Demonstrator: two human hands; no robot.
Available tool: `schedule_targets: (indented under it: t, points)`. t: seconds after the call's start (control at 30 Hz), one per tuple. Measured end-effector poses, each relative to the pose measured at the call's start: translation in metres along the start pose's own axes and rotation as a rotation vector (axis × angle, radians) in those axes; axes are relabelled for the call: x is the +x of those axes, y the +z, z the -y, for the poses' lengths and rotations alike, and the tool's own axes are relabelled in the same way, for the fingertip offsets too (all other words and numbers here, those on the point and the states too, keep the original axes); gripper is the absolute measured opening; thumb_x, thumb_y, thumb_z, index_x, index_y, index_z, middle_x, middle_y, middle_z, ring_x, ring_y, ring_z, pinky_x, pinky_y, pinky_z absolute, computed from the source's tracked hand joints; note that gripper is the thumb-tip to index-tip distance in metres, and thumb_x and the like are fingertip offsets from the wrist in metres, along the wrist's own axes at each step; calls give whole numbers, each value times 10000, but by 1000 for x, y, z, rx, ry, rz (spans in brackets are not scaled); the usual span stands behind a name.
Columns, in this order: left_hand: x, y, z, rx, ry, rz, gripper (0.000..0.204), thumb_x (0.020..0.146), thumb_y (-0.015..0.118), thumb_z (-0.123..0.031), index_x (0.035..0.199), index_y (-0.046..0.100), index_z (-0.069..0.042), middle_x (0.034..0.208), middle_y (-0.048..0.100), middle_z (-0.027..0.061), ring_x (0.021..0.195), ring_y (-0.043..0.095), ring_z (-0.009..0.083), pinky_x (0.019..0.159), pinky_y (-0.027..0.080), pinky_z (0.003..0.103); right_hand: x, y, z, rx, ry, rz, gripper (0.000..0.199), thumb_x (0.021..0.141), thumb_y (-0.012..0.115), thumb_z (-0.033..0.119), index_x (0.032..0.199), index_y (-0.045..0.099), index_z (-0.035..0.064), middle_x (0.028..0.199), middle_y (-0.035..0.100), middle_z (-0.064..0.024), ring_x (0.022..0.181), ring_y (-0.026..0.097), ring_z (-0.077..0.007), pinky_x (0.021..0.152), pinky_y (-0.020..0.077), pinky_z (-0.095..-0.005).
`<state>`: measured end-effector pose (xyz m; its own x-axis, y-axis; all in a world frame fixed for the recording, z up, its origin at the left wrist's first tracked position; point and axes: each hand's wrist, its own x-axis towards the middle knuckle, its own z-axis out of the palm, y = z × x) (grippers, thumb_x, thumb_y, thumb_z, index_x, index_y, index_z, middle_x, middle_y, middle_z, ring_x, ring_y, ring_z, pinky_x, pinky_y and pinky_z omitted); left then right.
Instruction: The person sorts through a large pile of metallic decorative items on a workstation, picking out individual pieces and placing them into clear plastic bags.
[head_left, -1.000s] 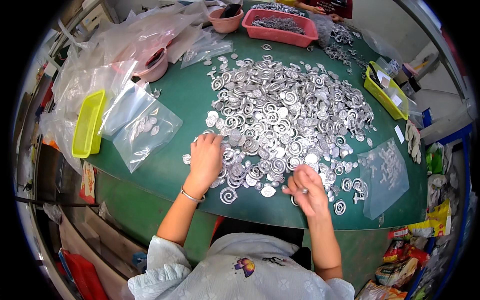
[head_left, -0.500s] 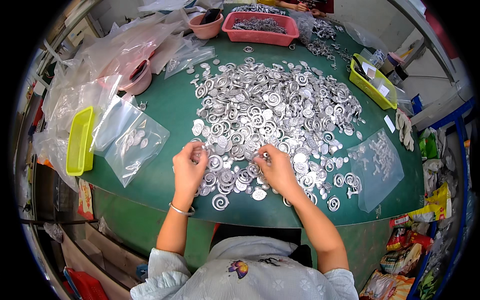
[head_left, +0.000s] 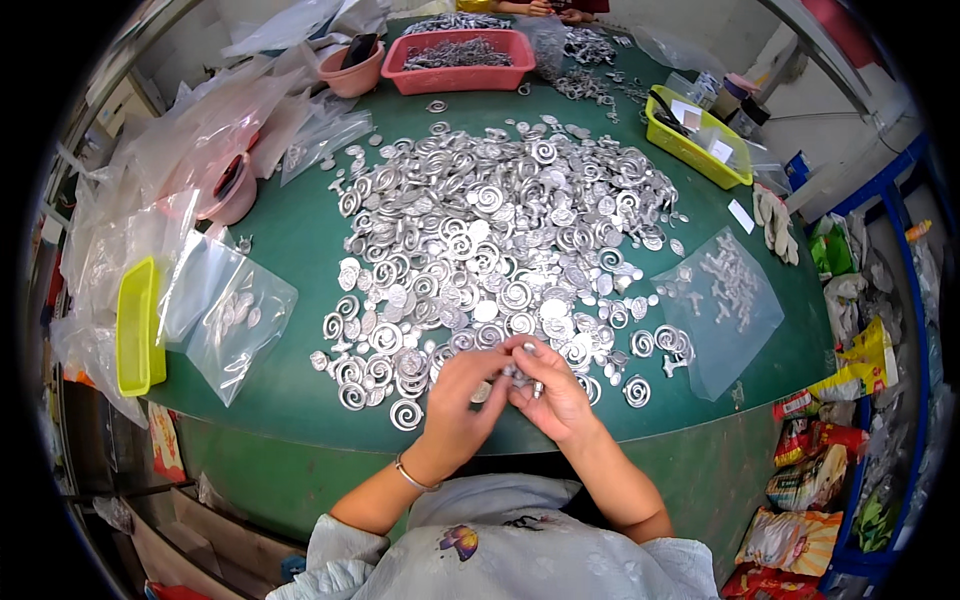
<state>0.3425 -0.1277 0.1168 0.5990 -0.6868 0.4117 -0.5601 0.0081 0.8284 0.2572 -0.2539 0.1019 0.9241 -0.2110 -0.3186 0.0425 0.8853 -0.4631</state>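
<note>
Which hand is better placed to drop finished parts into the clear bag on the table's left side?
Left, probably. The left hand sits on the side of the clear bag, while the right hand would have to cross over it.

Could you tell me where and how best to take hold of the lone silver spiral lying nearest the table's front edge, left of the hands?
Probably pinch the silver spiral by its outer coil, coming from above on the near side. It lies flat on the green table, apart from the pile, with bare surface around its near rim.
</note>
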Motion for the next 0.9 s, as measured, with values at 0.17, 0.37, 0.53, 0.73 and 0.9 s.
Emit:
schedule_targets:
  t: [0.17, 0.37, 0.53, 0.73, 0.9]
  points:
    - [2, 3, -12, 64, 0, 19, 405, 737, 648, 63, 1127, 588, -29, 1164, 565, 150, 1059, 560, 284, 885, 454, 343, -23, -46, 28, 522, -19, -24, 242, 864, 562, 77, 1098, 516, 32, 883, 571, -66, 737, 532, -164, 533, 428, -222]
    - [-10, -16, 3, 206, -85, 41, 342, 759, 658, 32, 1091, 604, -31, 1202, 512, 147, 1087, 511, 313, 899, 424, 368, -73, -95, 129, 542, -598, -206, 212, 884, 509, 41, 1084, 506, -31, 856, 564, -106, 747, 543, -187, 588, 485, -269]
    - [-13, -10, 3, 218, -116, 48, 331, 752, 634, 52, 1072, 615, -30, 1185, 539, 145, 1108, 528, 316, 934, 422, 370, -73, -120, 179, -67, -899, -491, 182, 905, 516, 40, 1072, 543, -27, 821, 586, -92, 729, 559, -178, 571, 465, -278]
    - [-20, -15, 6, 222, -147, 54, 311, 765, 636, 41, 1067, 608, -23, 1193, 532, 143, 1117, 520, 315, 933, 418, 367, -67, -104, 165, -1743, -1015, -878, 208, 840, 557, 8, 1034, 629, 22, 833, 628, -147, 694, 586, -266, 665, 482, -328]
    - [-19, -10, 7, 248, -132, 73, 302, 772, 649, 26, 1067, 599, -15, 1196, 513, 143, 1100, 507, 318, 930, 406, 374, -63, -122, 198, -2023, -802, -1409, 327, 817, 558, 34, 1143, 570, 22, 1141, 554, -252, 941, 589, -407, 797, 477, -490]
